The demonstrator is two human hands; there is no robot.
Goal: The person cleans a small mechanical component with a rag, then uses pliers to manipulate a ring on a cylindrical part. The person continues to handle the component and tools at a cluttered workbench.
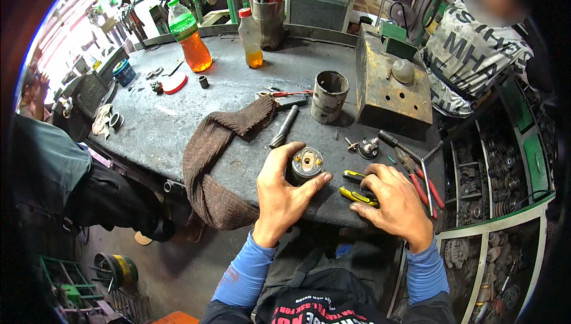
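My left hand (281,202) is wrapped round a short cylindrical metal part (307,161), held upright near the bench's front edge. Its pale round top has a hole in the middle and small brass-coloured studs. To the right, my right hand (397,204) is curled over a tool with yellow-and-black handles (358,196), seemingly pliers; the handles are spread and the fingers hide its other end. Behind my left hand lies a metal rod with a fluted end (284,126). A round metal cap with terminals (367,148) sits beyond my right hand.
A brown knitted cloth (217,163) drapes over the bench's front edge. Farther back stand an open metal cylinder (329,98), a rusty metal box (392,80) and two bottles of orange liquid (197,53). Red-handled pliers (419,184) lie at right. Another person (476,50) is at far right.
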